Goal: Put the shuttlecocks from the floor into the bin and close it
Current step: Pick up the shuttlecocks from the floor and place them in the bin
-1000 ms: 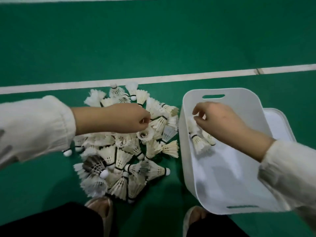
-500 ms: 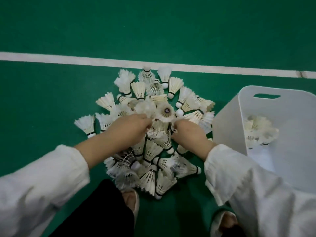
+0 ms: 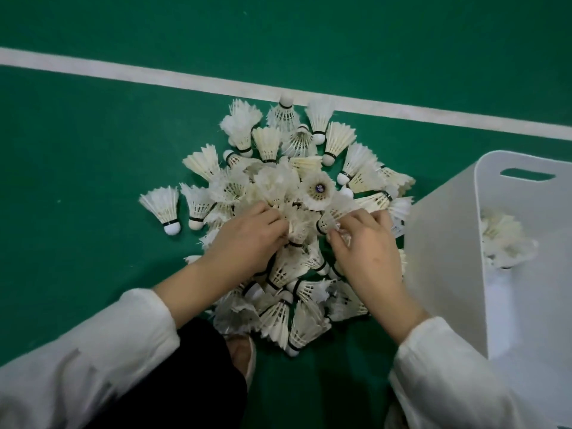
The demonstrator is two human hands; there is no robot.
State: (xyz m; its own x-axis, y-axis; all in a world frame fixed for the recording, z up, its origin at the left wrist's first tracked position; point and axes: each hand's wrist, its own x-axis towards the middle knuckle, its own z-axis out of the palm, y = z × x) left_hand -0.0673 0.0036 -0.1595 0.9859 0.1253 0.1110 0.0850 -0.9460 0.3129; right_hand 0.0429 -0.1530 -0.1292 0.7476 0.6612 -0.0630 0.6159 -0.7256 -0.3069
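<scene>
A pile of several white feather shuttlecocks [image 3: 288,187] lies on the green floor at the centre. My left hand [image 3: 247,239] rests on the middle of the pile, fingers curled around shuttlecock feathers. My right hand [image 3: 365,246] is beside it, fingertips pinching a shuttlecock near its black band. The white plastic bin [image 3: 439,258] stands at the right, uncovered, with a few shuttlecocks [image 3: 504,243] inside against its far wall. No lid shows in this frame.
A white court line [image 3: 154,75] runs across the green floor behind the pile. A shoe [image 3: 241,351] and a dark trouser leg [image 3: 185,382] sit just below the pile. The bin has a handle slot [image 3: 526,174] in its far wall.
My right hand left the bin and came down onto the pile beside my left hand. Both hands have closed on shuttlecocks. The view swung left, pushing the bin to the right edge.
</scene>
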